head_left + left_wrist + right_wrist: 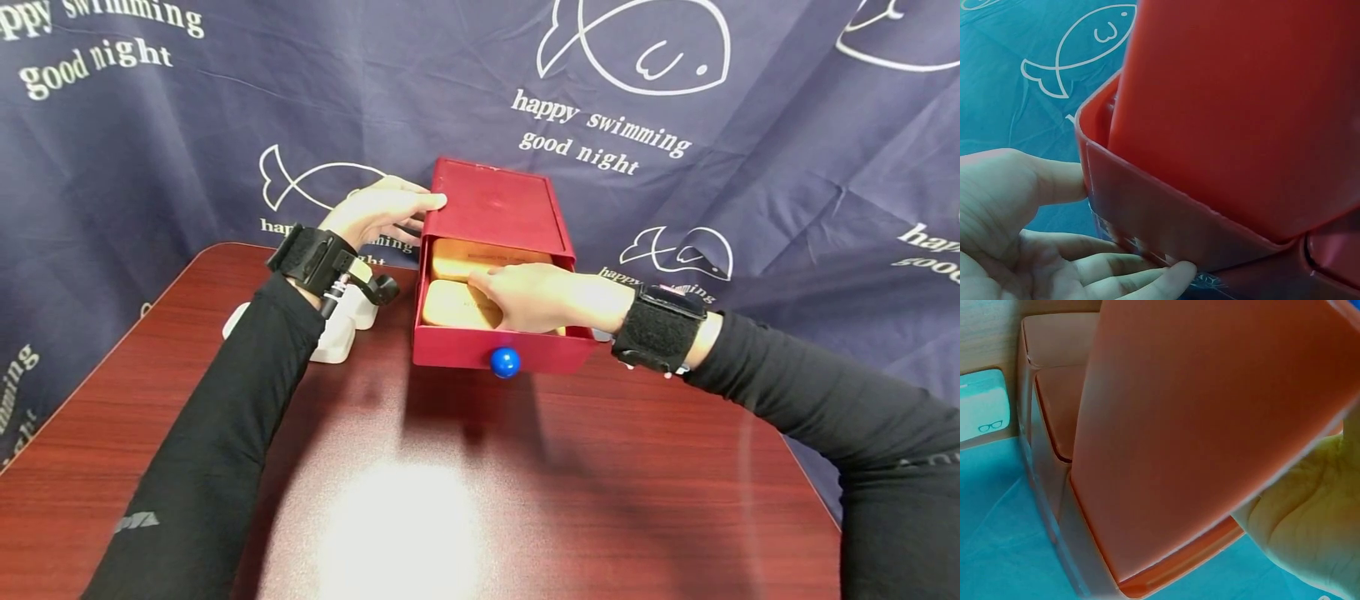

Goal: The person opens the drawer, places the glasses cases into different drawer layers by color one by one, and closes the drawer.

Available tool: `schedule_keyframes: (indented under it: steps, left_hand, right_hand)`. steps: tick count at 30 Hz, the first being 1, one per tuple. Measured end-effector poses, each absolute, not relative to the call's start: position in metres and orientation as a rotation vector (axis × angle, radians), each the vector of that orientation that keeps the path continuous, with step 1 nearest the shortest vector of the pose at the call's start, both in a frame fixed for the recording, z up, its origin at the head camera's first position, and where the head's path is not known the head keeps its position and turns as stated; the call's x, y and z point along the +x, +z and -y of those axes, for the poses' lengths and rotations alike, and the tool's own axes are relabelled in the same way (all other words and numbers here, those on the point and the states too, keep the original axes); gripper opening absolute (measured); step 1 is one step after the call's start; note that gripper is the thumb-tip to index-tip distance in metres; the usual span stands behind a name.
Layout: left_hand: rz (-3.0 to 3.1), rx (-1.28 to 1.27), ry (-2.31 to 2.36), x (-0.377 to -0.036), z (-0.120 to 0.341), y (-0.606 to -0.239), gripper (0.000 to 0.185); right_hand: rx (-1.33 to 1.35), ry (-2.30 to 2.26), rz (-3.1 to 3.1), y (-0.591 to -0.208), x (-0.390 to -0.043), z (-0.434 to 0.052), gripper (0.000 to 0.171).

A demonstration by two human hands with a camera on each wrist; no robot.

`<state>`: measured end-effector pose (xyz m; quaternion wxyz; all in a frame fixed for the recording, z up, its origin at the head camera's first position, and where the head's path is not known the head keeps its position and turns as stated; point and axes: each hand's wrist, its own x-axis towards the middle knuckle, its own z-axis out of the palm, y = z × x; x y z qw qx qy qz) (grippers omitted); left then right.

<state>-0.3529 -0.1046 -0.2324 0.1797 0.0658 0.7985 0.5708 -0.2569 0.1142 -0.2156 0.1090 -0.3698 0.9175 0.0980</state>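
Note:
A red box (495,204) stands at the table's far side with its drawer (450,350) pulled out; the drawer front carries a blue knob (505,362). Two tan cases lie in the drawer, one at the back (457,258) and one at the front (450,307). My left hand (378,212) holds the box's left rear corner, thumb on the top and fingers down the side; the left wrist view shows the same grip (1016,219) on the red wall (1241,112). My right hand (536,296) reaches into the drawer and grips the front case, which fills the right wrist view (1197,425).
White blocky objects (337,333) sit on the table left of the box, under my left wrist. The dark red wooden table (450,467) stretches toward me. A navy cloth with fish drawings (675,125) hangs behind. A pale case with a spectacles mark (982,412) shows in the right wrist view.

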Motion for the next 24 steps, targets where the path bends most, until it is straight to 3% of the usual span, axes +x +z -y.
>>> schedule_keyframes:
  steps: [17, 24]
  left_hand:
    - [-2.242, 0.182, 1.607, -0.354, 0.104, -0.232, 0.058]
    - [-2.260, 0.177, 1.597, -0.353, 0.104, -0.231, 0.057]
  right_hand:
    - [-1.110, 0.235, -2.652, -0.201, -0.255, -0.119, 0.026]
    - [-1.152, 0.166, -2.689, -0.180, -0.251, -0.123, 0.045]
